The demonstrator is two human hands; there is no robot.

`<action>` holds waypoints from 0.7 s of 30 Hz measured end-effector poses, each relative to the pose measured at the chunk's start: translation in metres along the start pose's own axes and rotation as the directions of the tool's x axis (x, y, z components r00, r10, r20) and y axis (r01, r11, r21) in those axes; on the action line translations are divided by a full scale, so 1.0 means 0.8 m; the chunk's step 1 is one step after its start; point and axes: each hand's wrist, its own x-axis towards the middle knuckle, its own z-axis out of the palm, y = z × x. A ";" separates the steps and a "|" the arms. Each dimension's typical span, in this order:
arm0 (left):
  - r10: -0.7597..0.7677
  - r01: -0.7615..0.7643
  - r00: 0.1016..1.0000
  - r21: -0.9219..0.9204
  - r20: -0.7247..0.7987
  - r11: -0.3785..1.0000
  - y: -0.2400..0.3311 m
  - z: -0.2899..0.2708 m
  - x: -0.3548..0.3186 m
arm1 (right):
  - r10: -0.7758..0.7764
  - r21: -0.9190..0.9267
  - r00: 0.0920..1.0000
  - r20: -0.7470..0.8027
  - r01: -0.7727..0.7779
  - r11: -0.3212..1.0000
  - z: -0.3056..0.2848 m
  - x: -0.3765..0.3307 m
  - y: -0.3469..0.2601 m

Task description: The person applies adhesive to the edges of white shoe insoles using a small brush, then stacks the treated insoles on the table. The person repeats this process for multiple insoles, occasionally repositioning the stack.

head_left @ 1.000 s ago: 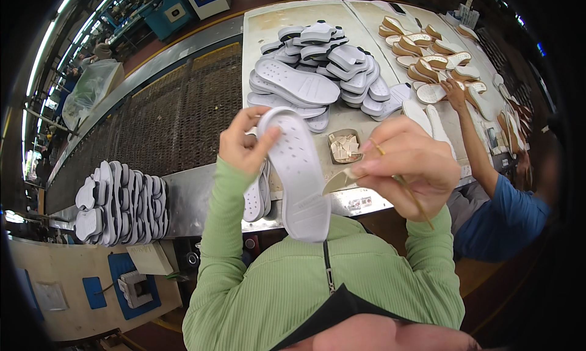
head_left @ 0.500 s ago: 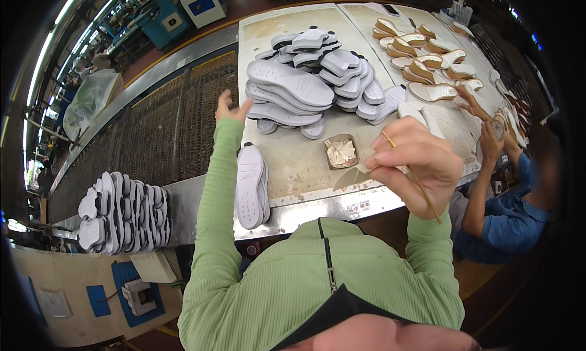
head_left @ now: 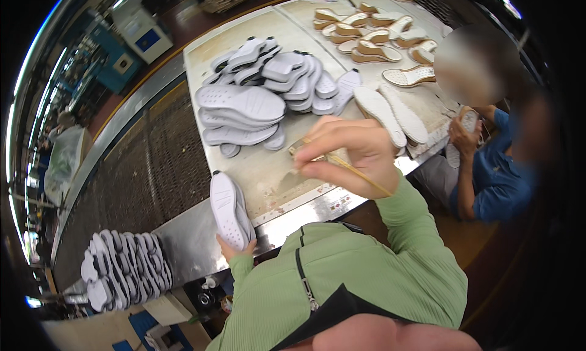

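With my left hand (head_left: 237,249) I grip the near end of a white shoe sole (head_left: 229,212), its thumb and fingers at either side. Another sole lies beneath it, and both rest at the table's front left edge. My right hand (head_left: 351,151) is raised over the table, fingertips pinched, with a thin yellow stick (head_left: 361,173) slanting back under the palm. Whether a small piece is also in the pinch I cannot tell. Behind those fingertips a small box (head_left: 295,146) shows only in part. Beyond it rises a heap of white soles (head_left: 241,104) with black parts.
Rows of soles (head_left: 125,268) stand on the metal edge at left, beside a dark mesh conveyor (head_left: 140,143). White insoles (head_left: 381,116) lie right of my hand, tan-edged wedge soles (head_left: 375,52) farther back. A co-worker in blue (head_left: 494,168) sits at right, holding a sole.
My left hand has come back from beside the heap to the near end of the front soles. My right hand has moved left, over the small box. The view has turned.
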 end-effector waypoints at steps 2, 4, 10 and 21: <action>0.061 -0.079 0.989 -0.135 -0.132 0.988 -0.009 -0.002 0.001 | -0.039 0.006 0.999 -0.007 0.039 0.999 0.006 0.004 0.004; 0.220 -0.272 0.922 -0.130 -0.318 0.953 -0.013 -0.013 0.011 | -0.043 0.031 0.999 -0.005 0.043 0.999 0.006 0.006 0.005; 0.022 -0.483 0.742 -0.512 -0.670 0.711 0.053 -0.068 0.099 | -0.031 0.075 0.999 -0.036 0.034 0.997 -0.006 -0.003 0.000; 0.461 -0.554 0.797 -0.778 -0.391 0.297 0.251 -0.106 0.118 | 0.177 0.166 0.980 -0.087 -0.161 0.973 -0.015 -0.025 -0.008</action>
